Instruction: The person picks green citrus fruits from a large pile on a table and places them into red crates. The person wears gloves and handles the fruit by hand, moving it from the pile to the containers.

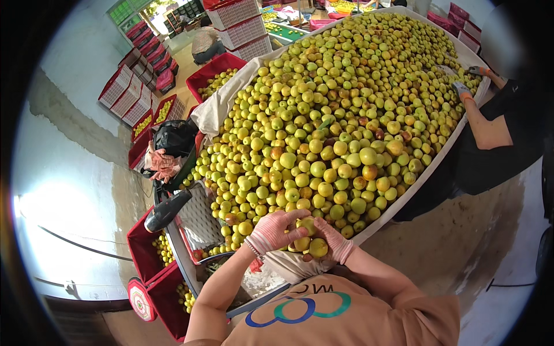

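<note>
Both my hands wear pink-and-white striped gloves and meet over the near edge of a big heap of yellow-green jujubes (318, 168), some with reddish-brown patches. My left hand (275, 231) has its thumb and index finger around a jujube (306, 225). Cupped from the right, my right hand (335, 242) touches that fruit and holds more jujubes (318, 248) below it. The palms are partly hidden. Beneath the heap is a pale cloth liner (389, 216), which hangs over the edge near my body.
A perforated metal chute (200, 216) and a black nozzle-shaped object (168, 210) are at left. Red-lined crates (145, 251) holding jujubes stand below. Spare gloves (161, 163) lie by a black bag (175, 137). A co-worker's gloved hands (463, 91) touch the heap at right.
</note>
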Action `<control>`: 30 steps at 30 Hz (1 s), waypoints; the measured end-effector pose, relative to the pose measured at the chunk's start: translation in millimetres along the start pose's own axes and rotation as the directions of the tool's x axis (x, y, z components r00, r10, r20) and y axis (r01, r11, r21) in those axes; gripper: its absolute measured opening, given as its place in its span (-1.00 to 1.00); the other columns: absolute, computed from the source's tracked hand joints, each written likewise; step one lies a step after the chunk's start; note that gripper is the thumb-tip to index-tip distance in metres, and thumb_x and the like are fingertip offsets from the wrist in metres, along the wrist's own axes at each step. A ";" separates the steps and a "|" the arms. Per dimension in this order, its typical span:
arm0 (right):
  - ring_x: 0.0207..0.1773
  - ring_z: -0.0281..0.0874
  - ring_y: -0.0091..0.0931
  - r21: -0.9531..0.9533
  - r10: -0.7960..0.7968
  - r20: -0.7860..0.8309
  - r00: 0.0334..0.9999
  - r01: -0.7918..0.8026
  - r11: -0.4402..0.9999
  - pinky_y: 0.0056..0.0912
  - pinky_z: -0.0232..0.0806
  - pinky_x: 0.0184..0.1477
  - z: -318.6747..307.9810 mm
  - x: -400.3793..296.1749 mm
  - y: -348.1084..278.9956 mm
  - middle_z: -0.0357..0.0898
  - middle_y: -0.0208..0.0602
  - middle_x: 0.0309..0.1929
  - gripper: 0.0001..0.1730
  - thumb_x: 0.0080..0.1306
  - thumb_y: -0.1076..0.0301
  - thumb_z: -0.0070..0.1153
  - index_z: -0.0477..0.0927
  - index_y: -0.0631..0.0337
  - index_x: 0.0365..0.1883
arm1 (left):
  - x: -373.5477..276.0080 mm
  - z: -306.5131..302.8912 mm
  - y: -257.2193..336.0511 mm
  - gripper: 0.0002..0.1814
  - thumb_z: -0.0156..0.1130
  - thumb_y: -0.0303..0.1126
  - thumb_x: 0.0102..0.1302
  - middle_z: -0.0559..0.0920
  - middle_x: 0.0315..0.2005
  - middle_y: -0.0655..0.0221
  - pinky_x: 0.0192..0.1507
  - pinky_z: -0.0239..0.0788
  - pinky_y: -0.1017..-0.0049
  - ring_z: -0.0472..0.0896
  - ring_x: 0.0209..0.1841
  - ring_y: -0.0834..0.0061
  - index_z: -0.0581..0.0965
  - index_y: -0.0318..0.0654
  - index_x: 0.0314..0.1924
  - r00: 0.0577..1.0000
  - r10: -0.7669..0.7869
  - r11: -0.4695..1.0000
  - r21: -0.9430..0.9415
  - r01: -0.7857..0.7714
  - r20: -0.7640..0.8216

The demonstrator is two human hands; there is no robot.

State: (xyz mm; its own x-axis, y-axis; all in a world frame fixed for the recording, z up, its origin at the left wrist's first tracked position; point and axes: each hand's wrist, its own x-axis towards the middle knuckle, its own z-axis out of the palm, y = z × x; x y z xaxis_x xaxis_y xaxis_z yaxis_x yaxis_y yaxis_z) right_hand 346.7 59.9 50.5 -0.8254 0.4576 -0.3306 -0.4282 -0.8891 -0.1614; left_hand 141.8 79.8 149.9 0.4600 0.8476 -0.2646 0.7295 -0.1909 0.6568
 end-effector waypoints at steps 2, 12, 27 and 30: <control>0.08 0.62 -0.31 -0.025 -0.074 0.038 0.997 0.075 0.997 -0.08 0.64 -0.19 0.0 -5.1 -2.8 0.51 -0.32 0.13 -0.29 0.30 -0.20 0.24 0.36 -0.07 0.29 | 23.1 -9.3 -4.8 -0.51 0.31 -0.07 0.31 0.68 -0.21 0.20 0.05 0.47 0.21 0.63 -0.08 0.18 0.55 -0.08 0.19 0.982 -0.064 0.995 -0.091 0.049 -0.179; 0.06 0.53 -0.33 -0.664 -0.556 0.114 0.824 0.479 0.574 -0.17 0.57 -0.07 36.4 -65.3 -89.0 0.51 -0.22 -0.06 -0.47 0.25 -0.08 0.35 0.51 0.11 -0.05 | 119.7 -9.8 -73.3 -0.31 0.41 -0.25 0.14 0.51 0.16 0.24 0.29 0.33 0.14 0.41 0.23 0.04 0.40 0.21 0.30 0.871 -0.087 0.906 0.325 0.271 -0.483; 0.46 0.26 -0.12 -0.292 -0.557 -0.452 0.697 -0.705 -0.646 0.05 0.26 0.39 118.6 -40.3 -201.3 0.17 -0.15 0.48 -0.05 0.05 -0.20 0.27 0.27 -0.34 0.45 | 26.7 74.6 -5.2 -0.37 0.40 -0.36 0.27 0.63 -0.24 0.33 -0.22 0.59 0.45 0.65 -0.26 0.51 0.31 -0.13 0.27 0.998 -0.061 0.364 -0.930 0.054 0.034; 0.40 0.34 -0.09 -0.254 -0.545 -0.455 0.704 -0.689 -0.679 0.05 0.28 0.36 126.0 -33.6 -197.0 0.22 -0.05 0.44 -0.04 0.05 -0.23 0.25 0.27 -0.28 0.44 | 11.3 106.1 2.1 -0.41 0.29 -0.47 0.32 0.61 -0.32 0.28 -0.20 0.63 0.28 0.68 -0.29 0.32 0.28 -0.08 0.30 0.983 -0.028 -0.100 -0.979 0.176 0.179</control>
State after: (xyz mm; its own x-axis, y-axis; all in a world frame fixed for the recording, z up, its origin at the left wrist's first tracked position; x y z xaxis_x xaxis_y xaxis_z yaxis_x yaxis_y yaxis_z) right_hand 412.5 220.7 210.6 -0.1804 0.8028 -0.5683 0.9529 0.2859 0.1013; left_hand 202.2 36.5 73.4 0.5224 0.7502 -0.4054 -0.4877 0.6528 0.5796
